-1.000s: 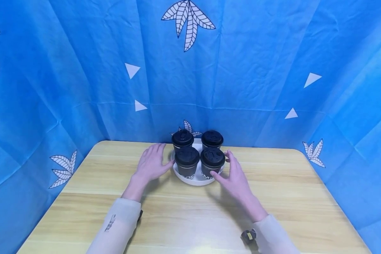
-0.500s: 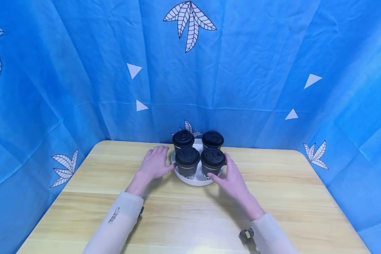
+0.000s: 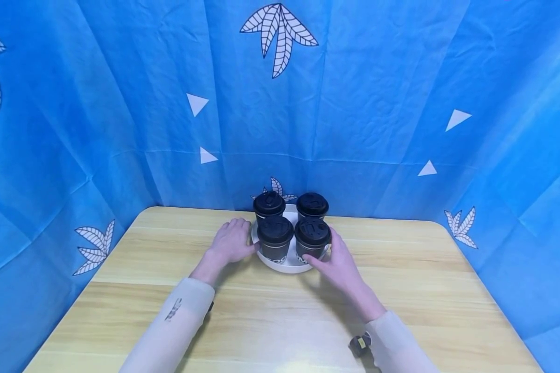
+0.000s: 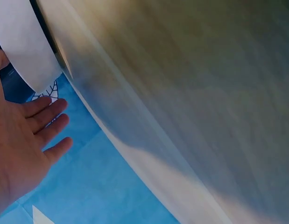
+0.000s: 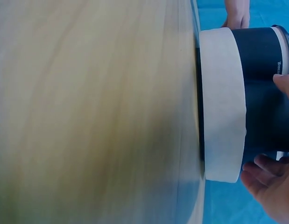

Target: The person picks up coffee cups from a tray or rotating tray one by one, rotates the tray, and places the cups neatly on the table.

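A white round tray [image 3: 284, 269] bears several dark paper coffee cups with black lids, two in front and two behind. My right hand [image 3: 341, 265] holds the front-right coffee cup [image 3: 312, 233], thumb across its front and fingers round its right side. The right wrist view shows the thumb on the dark cup [image 5: 268, 114] and the fingertips by the tray wall [image 5: 223, 105]. At the tray's left side is my left hand [image 3: 231, 243], its thumb close to the front-left cup [image 3: 275, 238]. Its fingers are loosely extended in the left wrist view, beside the tray [image 4: 27, 44].
Behind the front pair stand the back-left cup [image 3: 268, 204] and back-right cup [image 3: 312, 204], close to the blue curtain [image 3: 378, 103]. The curtain surrounds the back and sides of the wooden table [image 3: 270, 321]. A small dark device [image 3: 360, 344] sits at the right cuff.
My right fingers have closed in on the front-right cup. My left hand has shifted slightly right and toward me, nearer the tray. The tray and cups have stayed in place.
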Available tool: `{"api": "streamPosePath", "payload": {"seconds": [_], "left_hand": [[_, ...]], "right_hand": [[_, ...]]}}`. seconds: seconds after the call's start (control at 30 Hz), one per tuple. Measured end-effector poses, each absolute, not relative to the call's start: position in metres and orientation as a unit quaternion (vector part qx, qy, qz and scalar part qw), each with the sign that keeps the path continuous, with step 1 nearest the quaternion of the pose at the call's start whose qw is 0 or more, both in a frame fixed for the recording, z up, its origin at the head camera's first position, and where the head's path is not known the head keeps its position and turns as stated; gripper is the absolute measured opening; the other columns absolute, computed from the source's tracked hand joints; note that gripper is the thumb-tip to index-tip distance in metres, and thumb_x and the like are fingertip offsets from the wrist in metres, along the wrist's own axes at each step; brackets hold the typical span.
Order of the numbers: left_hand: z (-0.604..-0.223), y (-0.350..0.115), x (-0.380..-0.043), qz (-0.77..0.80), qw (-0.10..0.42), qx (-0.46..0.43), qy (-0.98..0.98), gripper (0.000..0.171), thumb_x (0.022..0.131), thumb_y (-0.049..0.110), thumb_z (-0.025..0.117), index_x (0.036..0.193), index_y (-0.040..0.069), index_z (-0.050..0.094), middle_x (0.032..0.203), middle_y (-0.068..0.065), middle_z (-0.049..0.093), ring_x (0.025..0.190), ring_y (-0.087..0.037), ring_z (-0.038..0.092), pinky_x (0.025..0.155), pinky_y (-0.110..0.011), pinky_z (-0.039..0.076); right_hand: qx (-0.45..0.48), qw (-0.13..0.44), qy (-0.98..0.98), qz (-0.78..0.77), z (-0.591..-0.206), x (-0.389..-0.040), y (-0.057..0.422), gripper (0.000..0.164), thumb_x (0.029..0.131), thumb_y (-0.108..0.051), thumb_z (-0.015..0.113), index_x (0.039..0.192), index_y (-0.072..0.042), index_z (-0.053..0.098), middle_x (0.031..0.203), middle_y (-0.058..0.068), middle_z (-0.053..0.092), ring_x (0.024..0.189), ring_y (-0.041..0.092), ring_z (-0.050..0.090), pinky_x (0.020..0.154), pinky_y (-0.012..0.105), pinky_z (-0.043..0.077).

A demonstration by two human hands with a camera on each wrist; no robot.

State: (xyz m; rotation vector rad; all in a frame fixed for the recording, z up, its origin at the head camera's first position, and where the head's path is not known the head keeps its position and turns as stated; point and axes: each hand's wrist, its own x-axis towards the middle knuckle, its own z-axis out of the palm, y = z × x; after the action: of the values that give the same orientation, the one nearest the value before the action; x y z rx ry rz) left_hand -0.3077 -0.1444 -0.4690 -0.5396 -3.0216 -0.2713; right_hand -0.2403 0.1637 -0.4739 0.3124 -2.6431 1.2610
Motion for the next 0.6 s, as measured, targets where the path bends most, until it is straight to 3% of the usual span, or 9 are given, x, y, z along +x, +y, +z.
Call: {"api": "streamPosePath", "payload": {"seconds": [0.2,0.6], "left_hand": [[-0.4709,-0.1432,-0.3095,-0.098,0.017,-0.185,-0.978,0.067,0.091,0.050,0.067,0.130,-0.003,0.059,0.116,-0.014,0.061,0.110,-0.031,0.055,0.102,-0.048,0.049],[-0.4755,-0.1421,-0.3133,-0.086,0.024,-0.198,-0.976,0.063,0.091,0.047,0.066,0.128,-0.004,0.058,0.117,-0.014,0.060,0.111,-0.031,0.053,0.110,-0.046,0.042]], "right_hand": [[0.102,0.098,-0.889,0.436,-0.4768,-0.2430,0.1611,0.096,0.080,-0.040,0.089,0.155,-0.009,0.039,0.148,0.014,0.054,0.139,0.034,0.051,0.117,0.058,0.038],[0.085,0.087,-0.883,0.454,-0.4784,-0.2467,0.1581,0.096,0.078,-0.036,0.090,0.155,-0.011,0.039,0.149,0.013,0.053,0.141,0.034,0.049,0.117,0.057,0.037]]}}
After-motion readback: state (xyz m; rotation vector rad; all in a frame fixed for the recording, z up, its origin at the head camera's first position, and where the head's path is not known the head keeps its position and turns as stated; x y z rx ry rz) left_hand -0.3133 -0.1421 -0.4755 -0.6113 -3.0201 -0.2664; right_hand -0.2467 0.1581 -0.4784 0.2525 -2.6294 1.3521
